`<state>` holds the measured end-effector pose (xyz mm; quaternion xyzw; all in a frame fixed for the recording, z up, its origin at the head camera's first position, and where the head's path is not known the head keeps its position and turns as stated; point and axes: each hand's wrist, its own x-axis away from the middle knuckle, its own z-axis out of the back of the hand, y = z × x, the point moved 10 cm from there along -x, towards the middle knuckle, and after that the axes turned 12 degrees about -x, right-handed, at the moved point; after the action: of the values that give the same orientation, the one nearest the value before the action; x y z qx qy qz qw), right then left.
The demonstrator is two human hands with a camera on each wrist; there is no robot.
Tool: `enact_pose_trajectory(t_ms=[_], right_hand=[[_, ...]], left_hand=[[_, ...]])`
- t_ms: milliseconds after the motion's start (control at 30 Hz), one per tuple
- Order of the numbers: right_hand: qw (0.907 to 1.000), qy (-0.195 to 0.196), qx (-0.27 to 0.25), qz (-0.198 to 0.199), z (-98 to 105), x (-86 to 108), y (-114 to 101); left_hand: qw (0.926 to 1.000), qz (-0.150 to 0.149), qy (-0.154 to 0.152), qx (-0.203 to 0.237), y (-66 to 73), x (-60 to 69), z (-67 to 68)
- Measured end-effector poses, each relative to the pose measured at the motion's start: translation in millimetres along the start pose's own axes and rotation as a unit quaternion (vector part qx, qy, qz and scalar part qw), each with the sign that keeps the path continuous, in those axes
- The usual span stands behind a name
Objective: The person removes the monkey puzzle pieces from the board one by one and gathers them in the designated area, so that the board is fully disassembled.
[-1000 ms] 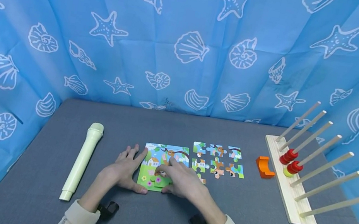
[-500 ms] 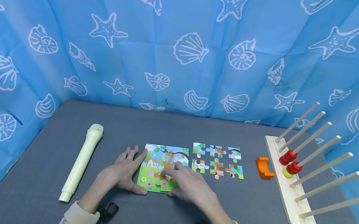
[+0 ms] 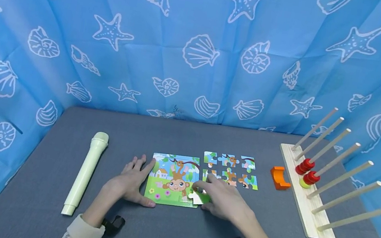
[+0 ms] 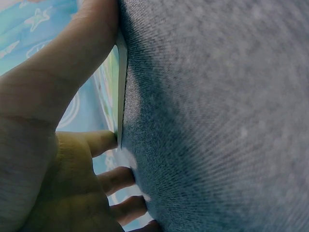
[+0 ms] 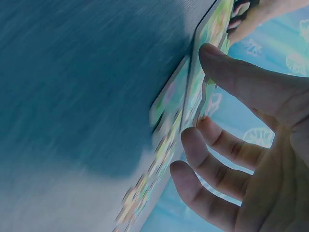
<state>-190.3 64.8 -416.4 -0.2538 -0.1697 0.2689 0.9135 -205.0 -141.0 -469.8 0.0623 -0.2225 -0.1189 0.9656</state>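
Observation:
A monkey jigsaw puzzle board [image 3: 154, 190] lies flat on the table in the head view. My left hand [image 3: 132, 182] rests along its left side with fingers spread, the thumb at the lower left corner. In the left wrist view, the thumb and a fingertip touch the edge of the board [image 4: 121, 87]. At the board's lower right corner my right hand [image 3: 224, 199] pinches a green puzzle piece [image 3: 198, 198]. The right wrist view has this puzzle piece [image 5: 205, 99] between thumb and fingertips, tilted above the board. Part of it is hidden by the fingers.
Several loose puzzle pieces [image 3: 231, 160] lie right of the board. Another piece [image 5: 171, 92] lies beside the board's edge. Farther right are an orange block [image 3: 280, 178] and a wooden peg stand [image 3: 307, 198] with rings. A pale green microphone-shaped toy [image 3: 86, 173] lies left.
My right hand has moved right, drawing the green piece from the board's lower middle to its right corner. The printed monkey's face is now uncovered. The left hand has stayed in place.

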Motion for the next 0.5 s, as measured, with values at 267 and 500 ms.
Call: enact_pose_trajectory(t_ms=[267, 500], right_hand=[[0.9990, 0.012, -0.003, -0.043, 12.9, 14.4, 32.4], [0.9978, 0.023, -0.006, -0.062, 20.3, 23.0, 53.5]], left_hand=[[1.0000, -0.002, -0.001, 0.001, -1.3, 0.1, -1.2], [1.0000, -0.003, 0.001, 0.000, -1.1, 0.0, -1.1]])
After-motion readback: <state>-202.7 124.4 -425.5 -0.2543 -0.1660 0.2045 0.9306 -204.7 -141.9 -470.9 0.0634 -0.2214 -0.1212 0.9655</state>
